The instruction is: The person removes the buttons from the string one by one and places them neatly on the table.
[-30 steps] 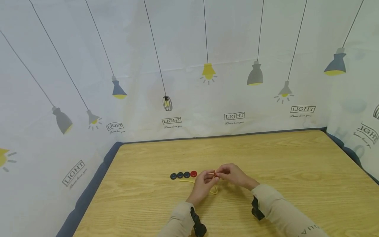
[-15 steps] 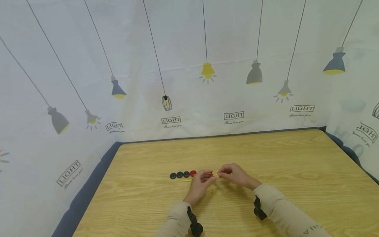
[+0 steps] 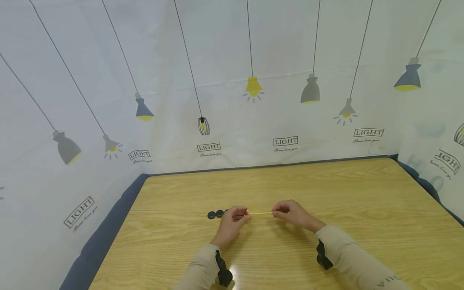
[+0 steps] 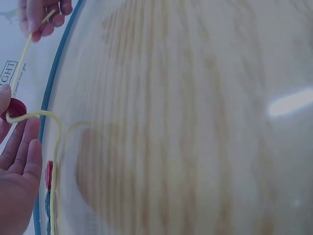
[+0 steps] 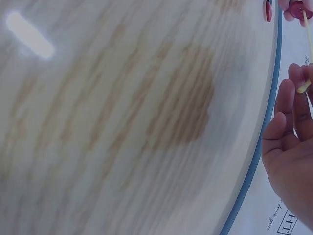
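Observation:
My left hand (image 3: 228, 226) pinches a red button (image 4: 18, 106) between thumb and fingers. A yellow cord (image 3: 259, 213) runs through the button, and its longer part hangs in a curve down to the table in the left wrist view. To the right, my right hand (image 3: 295, 214) pinches the cord close to its end; the tip (image 5: 303, 88) pokes out past the fingers in the right wrist view. Between the hands the cord is stretched straight. Just beyond my left hand lies a row of dark buttons (image 3: 212, 215), partly covered by that hand.
In the left wrist view a red button (image 4: 49, 174) lies at the end of the row, seen edge-on. The wood-grain table (image 3: 326, 185) has a dark blue border at its back, and behind it hangs a pale wall cloth (image 3: 232, 40) printed with lamps.
My left hand has moved left with the red button, while my right hand has shifted slightly right. A length of yellow cord now shows drawn out between them.

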### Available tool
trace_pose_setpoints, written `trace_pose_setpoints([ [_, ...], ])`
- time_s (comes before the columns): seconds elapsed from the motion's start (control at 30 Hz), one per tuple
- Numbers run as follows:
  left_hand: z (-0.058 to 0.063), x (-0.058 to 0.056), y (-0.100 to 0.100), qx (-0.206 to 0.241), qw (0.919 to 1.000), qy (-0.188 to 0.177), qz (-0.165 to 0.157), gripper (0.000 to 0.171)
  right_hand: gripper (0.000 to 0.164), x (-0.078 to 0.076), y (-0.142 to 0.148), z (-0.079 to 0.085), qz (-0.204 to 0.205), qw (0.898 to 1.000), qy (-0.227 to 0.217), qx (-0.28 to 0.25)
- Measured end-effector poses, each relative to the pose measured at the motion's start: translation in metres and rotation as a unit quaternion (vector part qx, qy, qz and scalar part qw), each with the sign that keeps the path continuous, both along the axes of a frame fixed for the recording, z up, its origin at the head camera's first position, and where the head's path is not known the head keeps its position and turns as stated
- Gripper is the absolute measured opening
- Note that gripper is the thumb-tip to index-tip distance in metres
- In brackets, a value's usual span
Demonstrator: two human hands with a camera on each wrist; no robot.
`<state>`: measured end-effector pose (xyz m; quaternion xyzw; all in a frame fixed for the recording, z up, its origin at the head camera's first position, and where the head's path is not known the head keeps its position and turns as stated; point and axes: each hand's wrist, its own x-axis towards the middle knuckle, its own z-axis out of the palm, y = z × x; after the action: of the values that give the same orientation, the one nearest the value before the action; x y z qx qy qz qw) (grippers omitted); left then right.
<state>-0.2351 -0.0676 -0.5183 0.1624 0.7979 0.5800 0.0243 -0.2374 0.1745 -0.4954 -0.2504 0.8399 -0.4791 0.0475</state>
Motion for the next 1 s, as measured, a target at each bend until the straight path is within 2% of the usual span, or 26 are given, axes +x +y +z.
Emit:
trace_pose_setpoints([
  [0.33, 0.001, 0.002, -0.028, -0.036, 0.9991, 0.021, -0.011, 0.032, 0.020, 0.000, 0.007, -0.004, -0.012, 1.000, -0.006, 0.011],
  [0.4, 0.009, 0.007, -0.032, -0.037, 0.9990, 0.022, -0.012, 0.031, 0.020, 0.001, 0.008, -0.003, -0.019, 1.000, -0.003, 0.017],
  [0.43, 0.008, 0.007, -0.036, -0.040, 0.9988, 0.025, -0.012, 0.030, 0.020, 0.001, 0.009, -0.003, -0.021, 1.000, -0.002, 0.019],
  [0.63, 0.009, 0.006, -0.054, -0.044, 0.9986, 0.027, 0.004, 0.032, 0.019, 0.004, 0.015, -0.003, -0.024, 0.999, -0.006, 0.023],
  [0.83, 0.035, 0.020, -0.065, -0.030, 0.9989, 0.026, 0.024, 0.029, 0.019, 0.008, 0.020, -0.003, -0.024, 1.000, -0.004, 0.020],
  [0.9, 0.035, 0.020, -0.070, -0.034, 0.9985, 0.030, 0.030, 0.028, 0.018, 0.009, 0.022, -0.003, -0.021, 1.000, -0.004, 0.020],
  [1.0, 0.023, 0.014, -0.080, -0.041, 0.9977, 0.040, 0.035, 0.029, 0.018, 0.010, 0.024, -0.004, -0.017, 1.000, -0.009, 0.019],
])
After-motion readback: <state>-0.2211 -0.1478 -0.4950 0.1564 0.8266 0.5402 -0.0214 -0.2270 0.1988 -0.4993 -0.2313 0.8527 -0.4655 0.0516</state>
